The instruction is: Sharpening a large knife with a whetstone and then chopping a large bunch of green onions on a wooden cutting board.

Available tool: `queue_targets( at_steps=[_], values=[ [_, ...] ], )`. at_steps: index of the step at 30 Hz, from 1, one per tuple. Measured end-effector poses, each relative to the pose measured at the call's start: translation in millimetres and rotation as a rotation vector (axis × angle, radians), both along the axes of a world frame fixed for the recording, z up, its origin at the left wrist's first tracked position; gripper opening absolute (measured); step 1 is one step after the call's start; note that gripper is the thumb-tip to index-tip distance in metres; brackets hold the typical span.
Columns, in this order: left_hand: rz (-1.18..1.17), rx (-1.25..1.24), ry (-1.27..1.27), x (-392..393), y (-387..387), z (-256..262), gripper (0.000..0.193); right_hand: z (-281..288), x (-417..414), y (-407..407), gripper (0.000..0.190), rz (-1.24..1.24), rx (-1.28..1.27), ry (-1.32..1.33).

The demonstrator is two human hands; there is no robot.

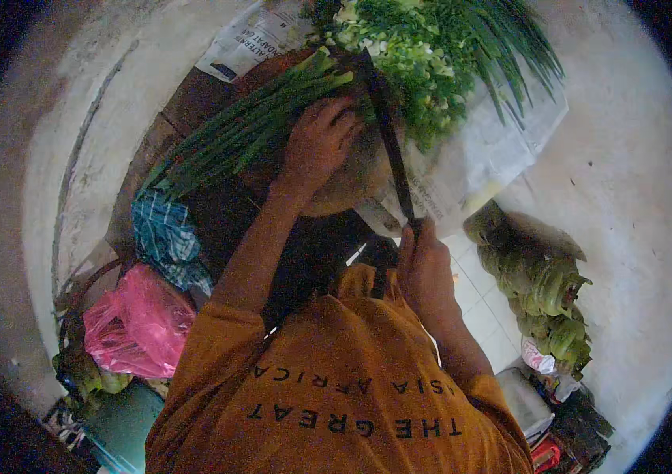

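Observation:
My left hand [321, 139] lies with curled fingers over the near side of a bunch of spring onions [235, 127], pressing it against a round wooden chopping board [345, 189]. The bunch runs slantwise from lower left to its trimmed ends near the board's far side. In my right hand [425, 258] is the handle of a long dark-bladed knife [392, 142]. Its blade points away from me, just right of my left fingers and the cut ends. A heap of chopped spring onion [425, 71] lies beyond the blade on printed sheets [508, 142].
Uncut long green leaves [519, 53] lie at the far right of the heap. Folded green leaves [540, 284] are stacked at the right. To the left are a blue checked cloth [167, 237] and a pink plastic bag [140, 323]. White tiles [478, 284] show below.

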State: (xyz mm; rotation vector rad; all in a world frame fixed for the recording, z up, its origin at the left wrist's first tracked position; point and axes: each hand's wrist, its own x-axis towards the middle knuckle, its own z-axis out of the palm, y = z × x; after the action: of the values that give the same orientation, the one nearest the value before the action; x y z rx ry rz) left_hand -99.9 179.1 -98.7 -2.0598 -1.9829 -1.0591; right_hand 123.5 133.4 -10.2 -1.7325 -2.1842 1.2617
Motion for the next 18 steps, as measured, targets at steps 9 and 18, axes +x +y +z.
queue_targets(
  at_steps=[9, 18],
  values=[
    [-0.022, 0.008, -0.050, -0.4, -0.2, 3.9, 0.019, -2.0, 0.1, -3.7, 0.021, 0.021, 0.049, 0.010],
    [-0.006, -0.020, -0.045, 1.3, 0.5, 2.3, 0.017, -23.2, -13.3, 8.3, 0.025, 0.026, 0.045, -0.041]
  ],
)
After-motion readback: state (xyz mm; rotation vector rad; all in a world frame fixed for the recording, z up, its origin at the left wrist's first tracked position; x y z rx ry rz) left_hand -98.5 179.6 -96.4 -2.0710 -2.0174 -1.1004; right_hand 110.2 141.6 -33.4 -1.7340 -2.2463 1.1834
